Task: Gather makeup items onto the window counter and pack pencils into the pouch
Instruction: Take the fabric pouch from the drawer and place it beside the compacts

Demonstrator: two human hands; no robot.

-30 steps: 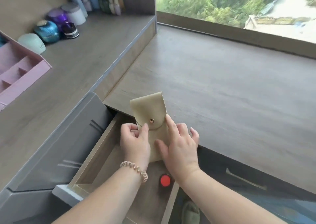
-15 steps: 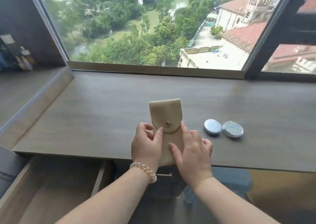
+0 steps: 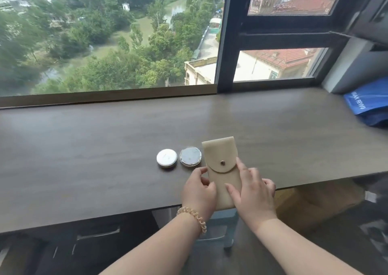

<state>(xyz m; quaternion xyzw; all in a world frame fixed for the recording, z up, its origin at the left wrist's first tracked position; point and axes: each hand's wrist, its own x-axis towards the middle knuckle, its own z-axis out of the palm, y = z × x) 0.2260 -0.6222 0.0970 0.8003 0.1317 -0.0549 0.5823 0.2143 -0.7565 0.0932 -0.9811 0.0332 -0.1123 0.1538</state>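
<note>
1. A person's left hand (image 3: 199, 190), a coiled bracelet (image 3: 192, 216) at the wrist, pinches the left edge of a beige snap-flap pouch (image 3: 222, 169) with curled fingers. The right hand (image 3: 252, 192) grips the other edge, thumb laid across the front and forefinger along the side.
2. The pouch sits between the two hands, flap buttoned at its snap (image 3: 222, 163) and pointing toward the window. Its lower end appears to overhang the front edge of the window counter (image 3: 84, 159); whether it rests on the wood cannot be told.
3. The step looks to be setting the pouch down. It would go best laid flat, pushed further from the edge, snap side up, so that one hand can pop the flap later.
4. Just left of the pouch stand a silver round compact (image 3: 190, 156) and, beyond it, a white round compact (image 3: 166, 158); the left hand should avoid nudging them.
5. Well to the right of the pouch lies a blue bag (image 3: 369, 104). No pencils are visible.
</note>
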